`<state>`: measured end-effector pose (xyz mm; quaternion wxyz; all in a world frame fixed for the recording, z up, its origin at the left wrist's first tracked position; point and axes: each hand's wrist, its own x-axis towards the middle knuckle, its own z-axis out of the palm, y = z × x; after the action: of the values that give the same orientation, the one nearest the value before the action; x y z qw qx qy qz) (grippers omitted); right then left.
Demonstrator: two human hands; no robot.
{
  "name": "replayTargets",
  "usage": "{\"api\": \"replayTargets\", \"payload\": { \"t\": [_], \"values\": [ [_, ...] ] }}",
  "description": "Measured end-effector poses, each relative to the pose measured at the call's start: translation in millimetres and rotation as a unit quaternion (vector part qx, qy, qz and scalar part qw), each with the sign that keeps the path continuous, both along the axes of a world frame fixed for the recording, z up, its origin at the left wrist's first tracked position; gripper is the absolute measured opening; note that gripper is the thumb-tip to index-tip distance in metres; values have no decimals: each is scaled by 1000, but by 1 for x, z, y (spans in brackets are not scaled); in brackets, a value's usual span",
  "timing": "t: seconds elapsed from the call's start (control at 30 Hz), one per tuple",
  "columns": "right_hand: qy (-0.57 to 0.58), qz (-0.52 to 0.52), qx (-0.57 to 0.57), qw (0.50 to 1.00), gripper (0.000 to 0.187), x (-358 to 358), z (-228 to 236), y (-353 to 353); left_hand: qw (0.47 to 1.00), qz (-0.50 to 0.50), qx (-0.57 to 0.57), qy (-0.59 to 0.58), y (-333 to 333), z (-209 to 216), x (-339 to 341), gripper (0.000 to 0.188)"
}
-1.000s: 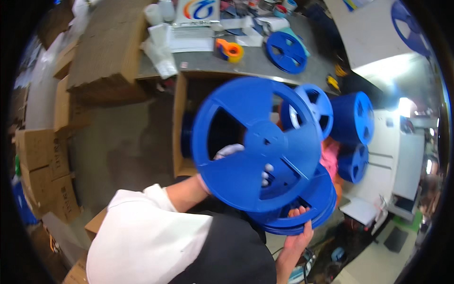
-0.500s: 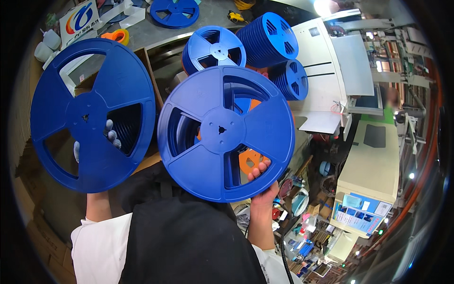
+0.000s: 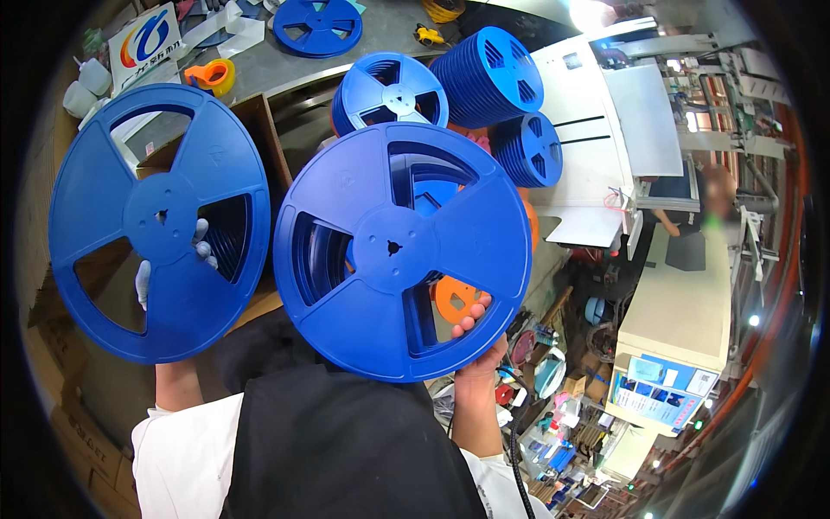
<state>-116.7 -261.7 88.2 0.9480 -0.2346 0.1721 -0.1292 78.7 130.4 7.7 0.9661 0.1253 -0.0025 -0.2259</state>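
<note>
A large blue plastic reel [image 3: 207, 298] with three wide windows stands tilted up on the left. Behind it is my left hand [image 3: 142, 285], which wears a pale glove; its fingers show through the lower windows, curled against the reel. Beside it, in the middle, another blue reel [image 3: 471, 233] faces me, with more blue rims stacked behind its windows. My bare right hand [image 3: 481, 355] grips that reel at its lower right rim, fingertips curled through the window. The palms of both hands are mostly hidden by the reels.
Beyond stand more blue reels: a pale-faced stack [image 3: 399, 97], a tall stack [image 3: 510, 73] and a smaller stack [image 3: 540, 151]. An orange reel [image 3: 454, 298] shows through a window. Orange tape [image 3: 216, 76] and a flat blue reel [image 3: 318, 26] lie on the grey bench. A cardboard box [image 3: 266, 138] stands behind.
Both held reels have come slightly lower. The right one has shifted a little left and turned slightly. Both hands keep their grip. A co-worker's arm now shows by the cream machine at right.
</note>
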Motion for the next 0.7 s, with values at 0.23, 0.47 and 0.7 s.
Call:
{"api": "replayTargets", "payload": {
  "t": [0.23, 0.47, 0.7],
  "values": [
    [60, -36, -15, 997, 42, 5, 5, 5, 951, 8, 305, 46, -28, 46, -9, 63],
    [146, 15, -267, 952, 55, 56, 27, 82, 876, -139, 438, -148, -114, 31, -18, 101],
    [199, 82, -250, 944, 54, 57, 36, 86, 962, -182, 191, 77, -132, -11, -27, 79]
  ]
}}
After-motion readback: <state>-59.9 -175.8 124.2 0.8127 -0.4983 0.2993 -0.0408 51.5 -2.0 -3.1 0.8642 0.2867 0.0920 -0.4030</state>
